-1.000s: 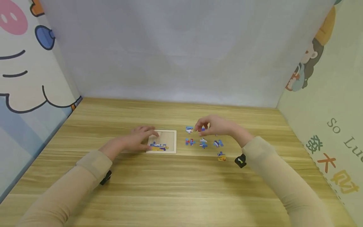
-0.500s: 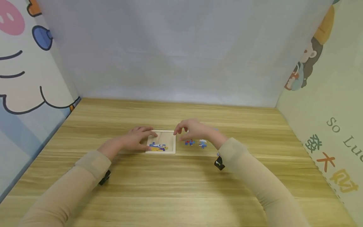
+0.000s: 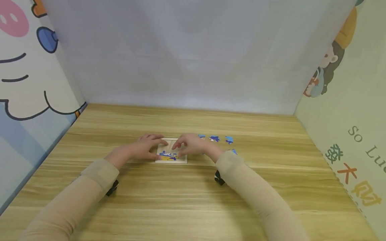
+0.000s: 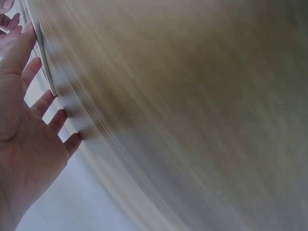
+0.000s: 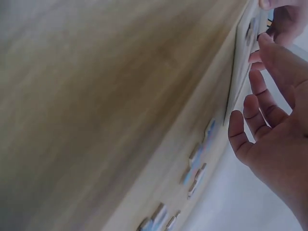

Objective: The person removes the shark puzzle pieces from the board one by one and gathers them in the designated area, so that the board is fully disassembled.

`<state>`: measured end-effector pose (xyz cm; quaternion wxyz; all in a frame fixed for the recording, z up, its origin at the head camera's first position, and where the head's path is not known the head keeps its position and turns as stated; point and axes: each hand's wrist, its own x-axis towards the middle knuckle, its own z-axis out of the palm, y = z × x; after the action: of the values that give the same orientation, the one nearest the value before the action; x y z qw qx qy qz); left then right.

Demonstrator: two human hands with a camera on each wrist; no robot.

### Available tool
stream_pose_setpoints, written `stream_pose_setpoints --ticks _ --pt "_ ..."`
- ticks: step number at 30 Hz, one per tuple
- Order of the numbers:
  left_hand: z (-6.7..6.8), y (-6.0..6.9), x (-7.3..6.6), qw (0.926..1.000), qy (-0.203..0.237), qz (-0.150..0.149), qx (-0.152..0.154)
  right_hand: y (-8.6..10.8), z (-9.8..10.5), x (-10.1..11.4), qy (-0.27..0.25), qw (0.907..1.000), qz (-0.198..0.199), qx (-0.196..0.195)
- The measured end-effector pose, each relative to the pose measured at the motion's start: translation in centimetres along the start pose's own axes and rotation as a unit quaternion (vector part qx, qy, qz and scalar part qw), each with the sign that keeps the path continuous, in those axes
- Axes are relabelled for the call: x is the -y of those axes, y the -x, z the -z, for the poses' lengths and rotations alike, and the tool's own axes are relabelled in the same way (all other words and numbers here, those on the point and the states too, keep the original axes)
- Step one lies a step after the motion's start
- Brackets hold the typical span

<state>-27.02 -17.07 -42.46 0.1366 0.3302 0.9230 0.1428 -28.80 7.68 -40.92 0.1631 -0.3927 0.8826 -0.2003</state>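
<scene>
A shallow wooden puzzle tray point(image 3: 171, 162) with a pale rim lies in the head view, with joined blue, white and yellow jigsaw pieces point(image 3: 167, 156) along its near side. My left hand point(image 3: 144, 147) rests at the tray's left side, fingers spread; its thumb lies by the joined pieces and its index finger reaches over the tray. My right hand point(image 3: 192, 144) is over the tray's right part, thumb and index finger bent and apart, near the right end of the joined pieces. I see no piece between them. In the right wrist view its other fingers point(image 5: 251, 110) are loosely curled.
Loose jigsaw pieces lie right of the tray, among them a blue and white piece point(image 3: 214, 138) and a light blue piece point(image 3: 229, 139); my right arm hides others. A white curtain point(image 3: 187, 57) hangs behind the wooden table point(image 3: 169, 207). Printed walls point(image 3: 340, 134) stand at both sides.
My right hand has moved left from above the loose pieces to over the tray, uncovering pieces at the back right. My left hand has stayed at the tray's left side.
</scene>
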Motion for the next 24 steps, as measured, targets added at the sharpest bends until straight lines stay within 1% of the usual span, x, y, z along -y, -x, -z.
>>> stream_pose_setpoints --ticks 7,13,19,24 --pt "-0.08 -0.25 0.19 1.0 -0.007 -0.002 -0.002 -0.62 -0.56 -0.2 0.003 0.9999 0.006 0.014" --pt "-0.07 -0.25 0.18 1.0 0.003 -0.003 -0.001 -0.82 -0.8 -0.12 -0.003 0.9997 0.007 0.021" --pt "-0.14 -0.14 0.26 1.0 0.004 -0.003 -0.002 -0.98 -0.95 0.18 -0.022 0.9994 -0.007 0.026" --pt "-0.08 -0.03 0.15 1.0 0.009 -0.002 -0.002 -0.99 -1.0 0.22 -0.041 0.9988 -0.008 0.025"
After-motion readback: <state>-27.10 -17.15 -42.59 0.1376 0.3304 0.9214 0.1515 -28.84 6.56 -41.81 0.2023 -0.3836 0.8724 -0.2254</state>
